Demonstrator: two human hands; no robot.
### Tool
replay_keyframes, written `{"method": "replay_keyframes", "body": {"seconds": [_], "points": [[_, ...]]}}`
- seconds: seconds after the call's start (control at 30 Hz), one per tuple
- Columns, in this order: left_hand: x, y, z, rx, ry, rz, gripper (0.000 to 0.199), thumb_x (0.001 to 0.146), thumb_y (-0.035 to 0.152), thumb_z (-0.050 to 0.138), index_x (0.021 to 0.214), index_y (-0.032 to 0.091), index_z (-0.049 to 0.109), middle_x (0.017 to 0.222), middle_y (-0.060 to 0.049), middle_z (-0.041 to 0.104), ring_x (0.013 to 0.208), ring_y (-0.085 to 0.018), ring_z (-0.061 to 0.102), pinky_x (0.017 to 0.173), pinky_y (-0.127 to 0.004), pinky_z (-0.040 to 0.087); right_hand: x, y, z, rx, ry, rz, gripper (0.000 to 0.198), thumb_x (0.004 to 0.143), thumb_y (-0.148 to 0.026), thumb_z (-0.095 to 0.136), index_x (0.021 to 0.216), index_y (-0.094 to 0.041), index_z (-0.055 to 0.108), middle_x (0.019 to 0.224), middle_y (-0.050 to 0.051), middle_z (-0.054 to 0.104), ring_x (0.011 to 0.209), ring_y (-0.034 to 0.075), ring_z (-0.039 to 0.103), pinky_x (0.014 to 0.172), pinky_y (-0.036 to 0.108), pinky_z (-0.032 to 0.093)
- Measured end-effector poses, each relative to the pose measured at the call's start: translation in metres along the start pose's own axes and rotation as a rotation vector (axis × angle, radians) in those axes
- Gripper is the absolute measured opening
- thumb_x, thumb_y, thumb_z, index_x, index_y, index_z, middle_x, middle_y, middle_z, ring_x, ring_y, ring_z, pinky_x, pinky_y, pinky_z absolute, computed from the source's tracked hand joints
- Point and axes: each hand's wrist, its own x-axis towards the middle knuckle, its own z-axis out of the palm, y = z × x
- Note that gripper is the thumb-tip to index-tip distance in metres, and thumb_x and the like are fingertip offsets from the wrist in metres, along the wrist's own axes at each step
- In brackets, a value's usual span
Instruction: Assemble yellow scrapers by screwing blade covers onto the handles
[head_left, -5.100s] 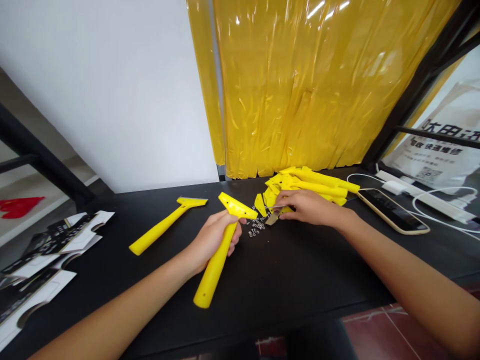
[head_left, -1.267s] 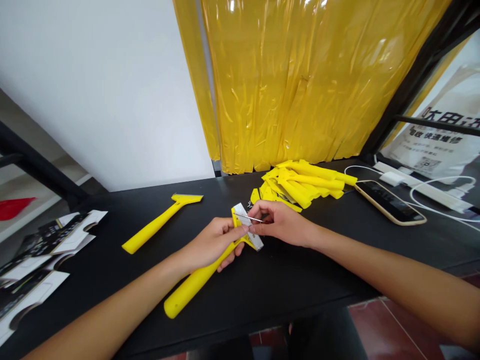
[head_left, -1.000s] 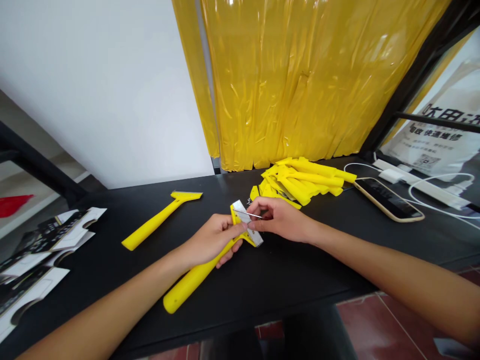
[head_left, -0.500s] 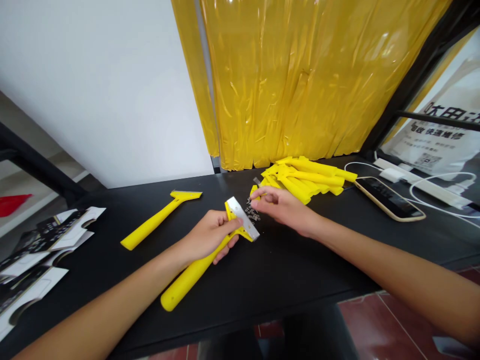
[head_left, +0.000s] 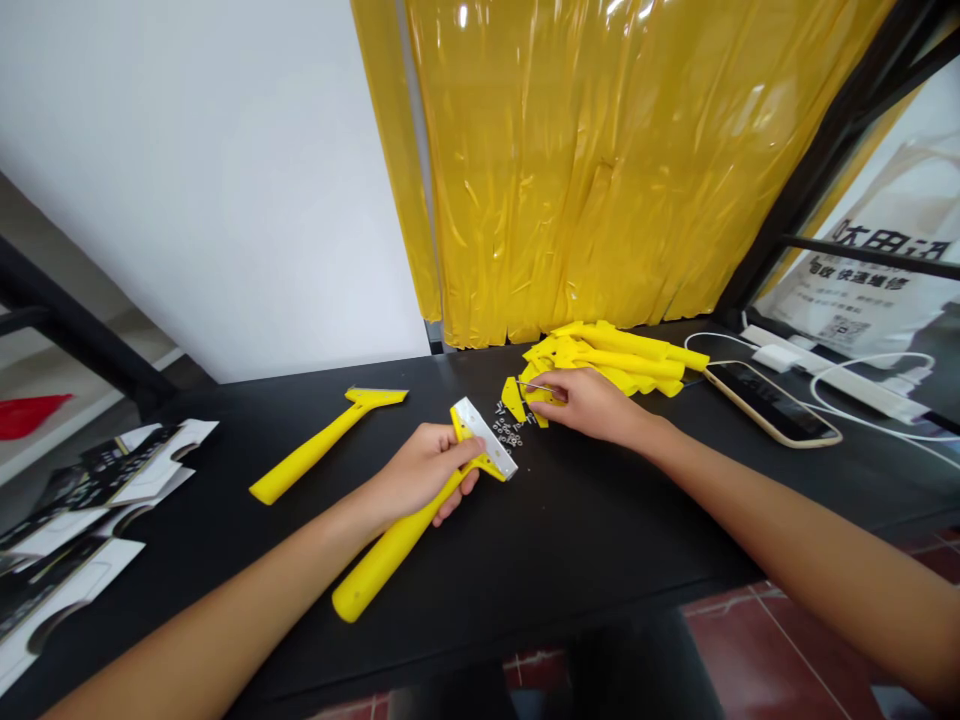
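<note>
A yellow scraper (head_left: 394,552) with a silver metal plate on its head is in my left hand (head_left: 433,468); the thumb presses on the plate and the fingers wrap underneath. My right hand (head_left: 589,402) pinches a thin metal rod (head_left: 534,386), whose exact kind I cannot make out. Below its tip lies a small yellow piece (head_left: 514,399). Between my hands, small screws and ring-shaped nuts (head_left: 508,434) are scattered on the black table (head_left: 570,540). Another yellow scraper (head_left: 315,446) rests to the left, apart from both hands.
Behind my right hand is a heap of yellow handles (head_left: 630,352). A phone (head_left: 776,402), a power strip (head_left: 847,372) and white cables lie at the right. Printed cards (head_left: 97,510) are stacked at the left edge. A yellow plastic curtain (head_left: 585,180) hangs behind the table.
My right hand has shifted slightly right, away from the small screws, and the thin rod now shows in its fingertips. My left hand keeps the scraper in nearly the same place.
</note>
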Motion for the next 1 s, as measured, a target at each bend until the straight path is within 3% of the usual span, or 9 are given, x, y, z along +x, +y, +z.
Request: {"method": "replay_keyframes", "body": {"seconds": [0.13, 0.37, 0.57, 0.83, 1.0], "points": [[0.001, -0.001, 0.000, -0.006, -0.011, 0.014, 0.047, 0.094, 0.050, 0.053, 0.061, 0.017, 0.056, 0.042, 0.002, 0.051, 0.031, -0.010, 0.047, 0.032, -0.020, 0.036, -0.002, -0.002, -0.002, -0.065, -0.034, 0.046, 0.038, 0.091, -0.044, 0.058, 0.122, -0.027, 0.070, 0.079, 0.002, 0.071, 0.069, 0.018, 0.061, 0.060, 0.028, 0.036], [0.002, -0.004, 0.000, 0.013, -0.019, 0.016, 0.047, 0.095, 0.049, 0.052, 0.061, 0.017, 0.056, 0.041, 0.003, 0.049, 0.030, -0.010, 0.046, 0.032, -0.019, 0.036, -0.002, -0.011, 0.004, -0.300, -0.001, 0.173, 0.051, 0.091, -0.062, 0.050, 0.122, -0.027, 0.069, 0.109, 0.010, 0.074, 0.098, 0.031, 0.067, 0.074, 0.036, 0.045], [0.004, -0.006, -0.001, 0.004, -0.025, 0.025, 0.045, 0.094, 0.049, 0.052, 0.062, 0.018, 0.055, 0.045, 0.002, 0.053, 0.031, -0.010, 0.047, 0.032, -0.020, 0.037, 0.005, -0.019, 0.012, -0.394, 0.029, 0.228, 0.045, 0.090, -0.055, 0.051, 0.112, -0.021, 0.069, 0.109, 0.012, 0.073, 0.093, 0.031, 0.069, 0.070, 0.037, 0.046], [0.000, 0.001, 0.002, 0.010, -0.016, 0.024, 0.046, 0.093, 0.050, 0.052, 0.060, 0.018, 0.054, 0.044, 0.003, 0.050, 0.031, -0.009, 0.046, 0.032, -0.020, 0.034, 0.008, -0.022, 0.005, -0.315, 0.017, 0.314, 0.042, 0.083, -0.041, 0.058, 0.118, -0.021, 0.066, 0.105, 0.010, 0.074, 0.094, 0.031, 0.069, 0.070, 0.036, 0.046], [0.000, 0.000, 0.001, 0.009, -0.022, 0.025, 0.044, 0.093, 0.050, 0.053, 0.063, 0.018, 0.054, 0.046, 0.003, 0.052, 0.032, -0.009, 0.047, 0.032, -0.020, 0.035, 0.006, -0.020, 0.004, -0.351, 0.013, 0.300, 0.031, 0.086, -0.040, 0.054, 0.104, -0.021, 0.071, 0.105, 0.010, 0.073, 0.092, 0.028, 0.068, 0.069, 0.034, 0.045]]}}
